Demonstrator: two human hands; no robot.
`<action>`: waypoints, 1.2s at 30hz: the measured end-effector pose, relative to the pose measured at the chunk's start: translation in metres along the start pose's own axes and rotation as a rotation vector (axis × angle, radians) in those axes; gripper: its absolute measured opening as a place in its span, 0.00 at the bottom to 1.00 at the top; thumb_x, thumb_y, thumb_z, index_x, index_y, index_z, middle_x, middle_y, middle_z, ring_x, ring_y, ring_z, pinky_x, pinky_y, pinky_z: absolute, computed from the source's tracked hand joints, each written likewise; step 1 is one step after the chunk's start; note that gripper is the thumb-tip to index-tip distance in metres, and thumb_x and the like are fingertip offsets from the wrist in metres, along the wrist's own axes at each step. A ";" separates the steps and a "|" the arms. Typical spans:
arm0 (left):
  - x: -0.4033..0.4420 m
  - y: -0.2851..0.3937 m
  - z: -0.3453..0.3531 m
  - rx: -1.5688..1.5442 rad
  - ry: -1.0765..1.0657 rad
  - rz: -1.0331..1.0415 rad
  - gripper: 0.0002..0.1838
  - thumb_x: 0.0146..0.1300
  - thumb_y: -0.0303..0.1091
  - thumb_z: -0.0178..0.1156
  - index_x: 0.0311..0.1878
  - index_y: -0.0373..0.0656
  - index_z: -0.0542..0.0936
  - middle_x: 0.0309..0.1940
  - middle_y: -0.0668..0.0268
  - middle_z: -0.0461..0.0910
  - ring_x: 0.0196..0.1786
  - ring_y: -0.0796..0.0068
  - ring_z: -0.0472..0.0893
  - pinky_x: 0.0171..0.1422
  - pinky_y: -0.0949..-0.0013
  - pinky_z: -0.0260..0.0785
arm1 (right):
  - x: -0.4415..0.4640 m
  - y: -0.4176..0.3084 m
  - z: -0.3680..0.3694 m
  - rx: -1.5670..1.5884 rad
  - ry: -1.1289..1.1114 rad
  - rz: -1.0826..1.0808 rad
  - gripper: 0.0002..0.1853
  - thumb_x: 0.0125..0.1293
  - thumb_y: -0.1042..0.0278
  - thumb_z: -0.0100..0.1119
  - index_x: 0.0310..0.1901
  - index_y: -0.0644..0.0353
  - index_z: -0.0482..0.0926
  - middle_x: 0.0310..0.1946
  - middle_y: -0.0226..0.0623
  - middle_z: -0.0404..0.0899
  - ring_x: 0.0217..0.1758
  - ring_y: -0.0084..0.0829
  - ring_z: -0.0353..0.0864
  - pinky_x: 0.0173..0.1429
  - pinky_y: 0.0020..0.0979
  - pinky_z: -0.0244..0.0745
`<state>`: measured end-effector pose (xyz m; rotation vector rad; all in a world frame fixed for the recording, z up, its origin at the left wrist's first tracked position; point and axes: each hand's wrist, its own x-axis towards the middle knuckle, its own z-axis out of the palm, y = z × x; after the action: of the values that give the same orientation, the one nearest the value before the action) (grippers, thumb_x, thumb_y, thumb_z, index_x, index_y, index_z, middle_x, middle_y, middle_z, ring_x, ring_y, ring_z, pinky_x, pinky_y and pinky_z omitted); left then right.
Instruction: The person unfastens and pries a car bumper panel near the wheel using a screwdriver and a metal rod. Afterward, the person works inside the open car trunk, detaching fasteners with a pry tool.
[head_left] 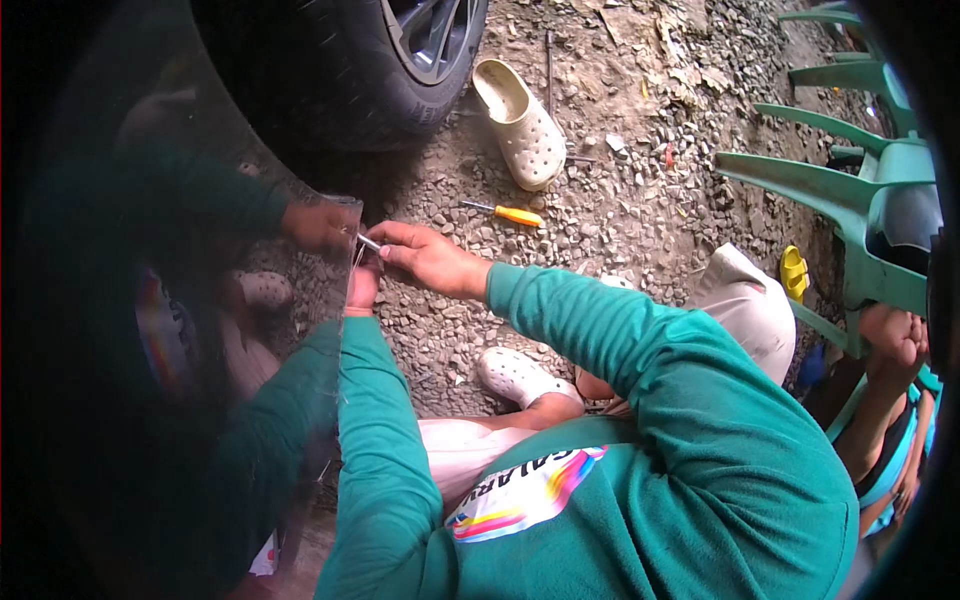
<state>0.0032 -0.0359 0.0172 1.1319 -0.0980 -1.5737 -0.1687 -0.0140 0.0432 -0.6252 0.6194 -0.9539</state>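
My right hand [432, 260] pinches a short silver metal rod [369, 243] against the lower edge of a dark, glossy car body panel [200, 330]. What kind of tool the rod is does not show clearly. Just below it, my left hand [363, 288] is at the same panel edge, partly covered by it, and its fingers are hidden. A thin wire-like piece [357, 256] shows between the hands. To the right of the hands, a screwdriver [518, 216] with an orange handle lies on the gravel.
A car tire [420, 110] stands above the hands. A beige clog [522, 130] lies beside it, near a long thin metal bar [549, 70]. Green plastic chairs [800, 172], a yellow slipper [793, 272] and another person's bare foot [893, 335] are at the right. Gravel [640, 215] covers the ground.
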 end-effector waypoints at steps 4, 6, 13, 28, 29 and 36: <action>0.001 0.002 0.005 0.069 -0.139 -0.121 0.07 0.71 0.37 0.57 0.38 0.47 0.78 0.28 0.75 0.74 0.31 0.83 0.72 0.40 0.72 0.75 | -0.005 -0.023 -0.010 0.013 -0.059 0.165 0.13 0.76 0.69 0.47 0.57 0.57 0.77 0.30 0.22 0.74 0.29 0.14 0.68 0.32 0.20 0.64; -0.001 0.001 0.012 -0.012 -0.122 -0.130 0.08 0.73 0.38 0.54 0.37 0.47 0.77 0.23 0.77 0.67 0.28 0.86 0.66 0.35 0.79 0.66 | 0.002 -0.036 -0.016 -0.049 -0.054 0.174 0.13 0.76 0.69 0.48 0.56 0.58 0.78 0.29 0.21 0.74 0.28 0.14 0.67 0.31 0.19 0.63; -0.001 0.000 0.025 -0.177 -0.418 -0.197 0.09 0.72 0.36 0.53 0.37 0.44 0.77 0.23 0.74 0.67 0.28 0.85 0.65 0.32 0.77 0.57 | 0.022 -0.052 -0.046 -0.397 -0.142 0.034 0.13 0.75 0.66 0.52 0.53 0.60 0.81 0.40 0.32 0.83 0.44 0.21 0.77 0.51 0.28 0.73; -0.015 0.000 0.031 -0.358 -0.291 -0.302 0.07 0.71 0.32 0.49 0.44 0.41 0.74 0.35 0.73 0.73 0.26 0.85 0.66 0.32 0.75 0.54 | 0.040 -0.062 -0.060 -0.724 -0.103 -0.124 0.14 0.66 0.62 0.55 0.48 0.57 0.85 0.42 0.48 0.85 0.49 0.49 0.83 0.54 0.43 0.77; -0.016 0.000 0.034 -0.386 -0.276 -0.297 0.07 0.71 0.32 0.49 0.44 0.41 0.74 0.35 0.73 0.73 0.26 0.85 0.66 0.32 0.76 0.54 | 0.040 -0.067 -0.061 -0.742 -0.117 -0.105 0.14 0.66 0.62 0.55 0.48 0.56 0.85 0.42 0.47 0.85 0.49 0.49 0.83 0.54 0.43 0.77; -0.023 0.001 0.039 -0.359 -0.209 -0.270 0.06 0.70 0.33 0.55 0.41 0.42 0.79 0.40 0.75 0.77 0.27 0.88 0.66 0.31 0.78 0.54 | 0.048 -0.086 -0.054 -0.845 -0.157 -0.009 0.14 0.66 0.62 0.54 0.46 0.55 0.86 0.41 0.47 0.85 0.47 0.50 0.83 0.53 0.44 0.77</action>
<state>-0.0258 -0.0369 0.0524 0.7186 0.2006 -1.8576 -0.2328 -0.1051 0.0600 -1.4365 0.8772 -0.6122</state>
